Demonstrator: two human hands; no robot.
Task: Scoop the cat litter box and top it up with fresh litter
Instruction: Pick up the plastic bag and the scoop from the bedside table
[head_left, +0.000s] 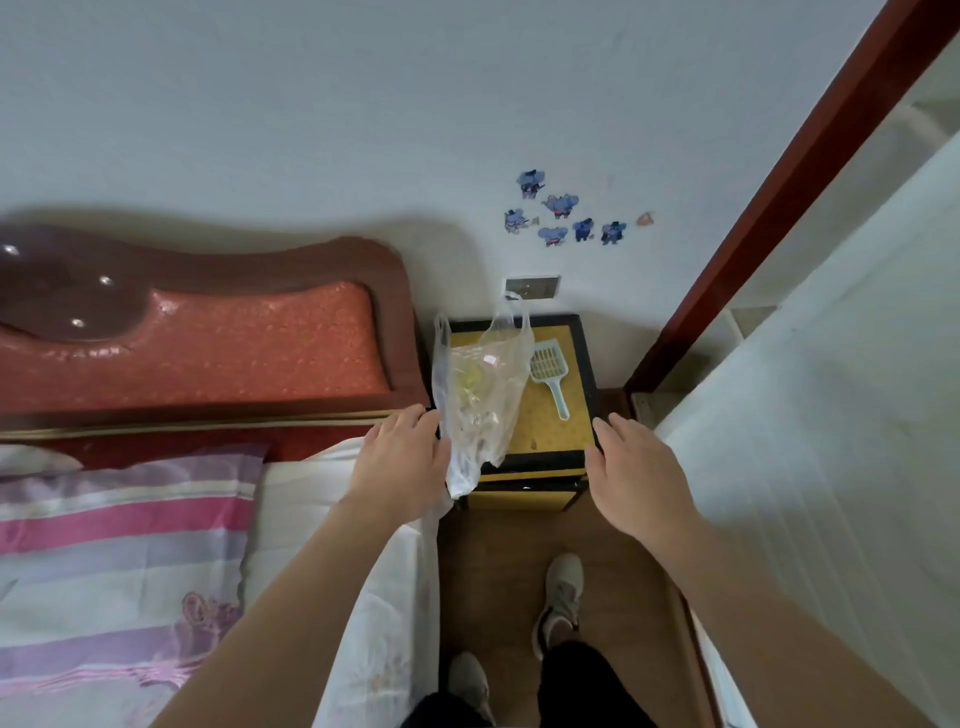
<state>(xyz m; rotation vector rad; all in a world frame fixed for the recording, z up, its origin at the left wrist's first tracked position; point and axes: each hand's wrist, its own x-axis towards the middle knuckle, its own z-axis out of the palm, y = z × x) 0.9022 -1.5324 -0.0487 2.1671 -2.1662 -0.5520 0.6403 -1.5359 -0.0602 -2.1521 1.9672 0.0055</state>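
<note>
The person stands on a narrow strip of wooden floor (514, 540), hemmed in by the bed (119, 499) on the left and a white panel (831, 415) on the right, facing a small black-rimmed bedside table (588, 364) set against the wall. On its yellow top the pale litter scoop (549, 371) lies flat near the right side, handle toward the person. Just left of it is a clear plastic bag (480, 395), whose lower end droops over the table's front edge. The left hand (402, 457) hovers at the table's front left corner with straight fingers, right beside the bag; whether it touches the film is hard to tell. The right hand (631, 467) hovers at the front right corner, fingers straight and loosely spread, holding nothing, well apart from the scoop.
</note>
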